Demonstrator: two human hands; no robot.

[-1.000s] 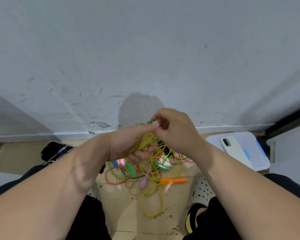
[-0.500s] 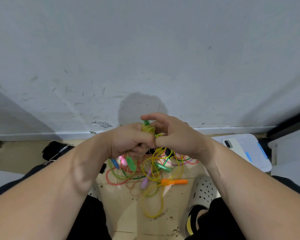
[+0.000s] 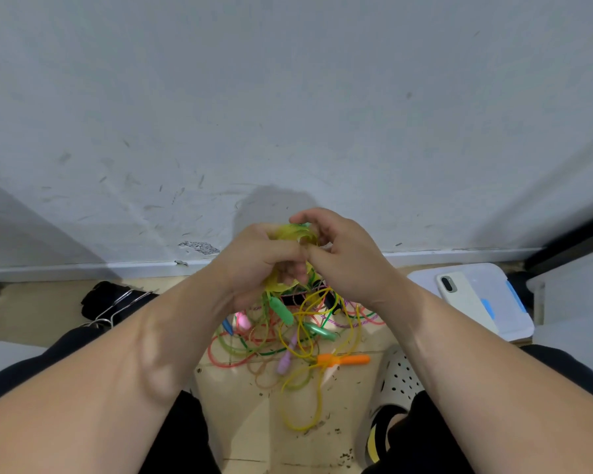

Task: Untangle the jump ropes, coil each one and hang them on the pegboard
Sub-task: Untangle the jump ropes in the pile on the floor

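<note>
A coil of yellow jump rope (image 3: 293, 232) is bunched between both hands in front of the wall. My left hand (image 3: 257, 265) grips the coil from the left, its fingers curled round the loops. My right hand (image 3: 343, 258) pinches the rope at the top right of the coil. Loose yellow strands (image 3: 317, 336) hang from the coil to a tangle of ropes (image 3: 264, 343) on the floor: red, green and purple cords with green (image 3: 281, 309), orange (image 3: 344, 360), pink and lilac handles. The pegboard is out of view.
A white phone (image 3: 466, 302) lies on a white lidded box (image 3: 514, 323) at the right. Black cloth with wire hangers (image 3: 113, 302) sits at the left by the wall. A perforated white slipper (image 3: 401, 378) is near my right knee. My dark-clad legs frame the tan floor.
Both hands have risen a little and closed together on the yellow coil. The right hand has shifted over the top of the coil; the floor tangle lies as before.
</note>
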